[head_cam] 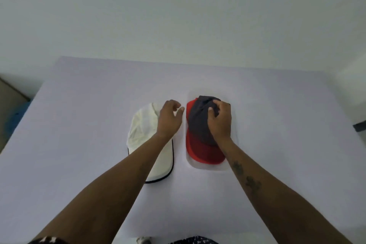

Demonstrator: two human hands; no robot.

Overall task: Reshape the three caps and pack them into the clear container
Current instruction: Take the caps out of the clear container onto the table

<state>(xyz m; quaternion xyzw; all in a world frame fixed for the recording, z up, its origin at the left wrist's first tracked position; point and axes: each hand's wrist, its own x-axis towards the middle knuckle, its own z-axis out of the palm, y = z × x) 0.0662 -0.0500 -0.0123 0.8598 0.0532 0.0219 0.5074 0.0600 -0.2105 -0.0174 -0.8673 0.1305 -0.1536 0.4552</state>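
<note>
Right hand [219, 120], at the end of a forearm reaching forward from the lower right, lies palm-down on the crown of the dark grey cap [200, 119], its fingers curled and pinching a fold of the fabric near the far end. Left hand [170, 120] reaches forward from the lower left and hovers above the far right edge of the white cap [142, 130]; its fingers are loosely bent and apart, gripping nothing, and point toward the grey cap. The grey cap sits on top of the red cap [204, 152], both inside the clear container [208, 167], a shallow rounded tray whose long axis runs away from the viewer. The stacked caps share this axis, the red brim pointing toward the viewer and showing beyond the grey crown. The white cap lies just beside the container on its left, directly on the table [79, 144], long axis parallel to the others, its dark-edged brim also toward the viewer. A pale wall [178, 16] rises behind the white table.
</note>
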